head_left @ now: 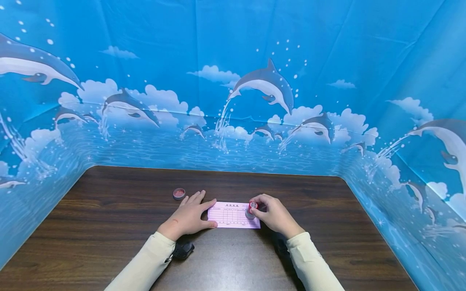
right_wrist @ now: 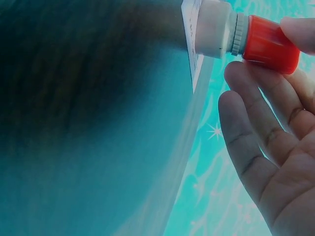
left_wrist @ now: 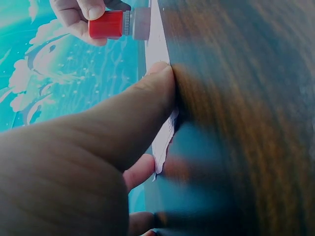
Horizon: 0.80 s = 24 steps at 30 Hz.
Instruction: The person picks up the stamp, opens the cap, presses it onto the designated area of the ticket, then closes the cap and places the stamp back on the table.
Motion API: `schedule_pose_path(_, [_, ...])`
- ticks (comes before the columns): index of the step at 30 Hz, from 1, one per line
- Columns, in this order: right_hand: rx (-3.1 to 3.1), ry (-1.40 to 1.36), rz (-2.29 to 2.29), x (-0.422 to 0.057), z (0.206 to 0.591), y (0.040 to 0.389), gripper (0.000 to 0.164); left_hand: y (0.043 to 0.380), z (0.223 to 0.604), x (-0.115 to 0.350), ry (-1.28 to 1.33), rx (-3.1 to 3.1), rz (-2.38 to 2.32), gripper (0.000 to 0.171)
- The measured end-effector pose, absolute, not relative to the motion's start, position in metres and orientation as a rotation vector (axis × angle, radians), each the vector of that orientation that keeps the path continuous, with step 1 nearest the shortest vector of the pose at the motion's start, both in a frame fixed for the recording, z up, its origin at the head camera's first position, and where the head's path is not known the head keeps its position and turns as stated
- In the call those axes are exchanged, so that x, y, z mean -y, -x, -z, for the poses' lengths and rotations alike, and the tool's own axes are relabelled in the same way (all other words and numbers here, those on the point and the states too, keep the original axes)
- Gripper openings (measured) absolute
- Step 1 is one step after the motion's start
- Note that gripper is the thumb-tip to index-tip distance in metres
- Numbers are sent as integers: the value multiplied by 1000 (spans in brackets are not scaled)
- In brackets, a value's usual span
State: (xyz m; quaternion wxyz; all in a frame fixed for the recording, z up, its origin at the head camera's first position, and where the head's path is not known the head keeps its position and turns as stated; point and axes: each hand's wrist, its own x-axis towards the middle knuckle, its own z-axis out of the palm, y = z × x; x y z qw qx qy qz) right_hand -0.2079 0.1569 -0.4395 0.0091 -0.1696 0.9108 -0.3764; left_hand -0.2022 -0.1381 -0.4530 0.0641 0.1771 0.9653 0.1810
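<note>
A pink printed receipt pad (head_left: 233,216) with a ruled table lies on the dark wooden table. My left hand (head_left: 191,216) rests at its left edge, thumb and index finger spread and pressing on the paper. With thumb and fingers my right hand (head_left: 273,212) pinches the red cap-like handle of a self-inking stamp (head_left: 253,207). The stamp's grey base stands upright on the right part of the pad. From the side, the right wrist view shows the red handle, a ribbed ring and the pale base (right_wrist: 211,29) against the paper.
A small round dark-rimmed lid (head_left: 179,194) with a reddish inside lies behind my left hand. Black wrist devices (head_left: 183,250) sit under the cuffs. A blue curtain (head_left: 218,101) printed with dolphins surrounds the table's back and sides.
</note>
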Motion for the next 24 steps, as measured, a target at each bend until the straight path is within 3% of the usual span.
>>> schedule_pose_path(24, [-2848,515,1152,-156,436,208,18,200,451,139,-544,-2909,-549,79])
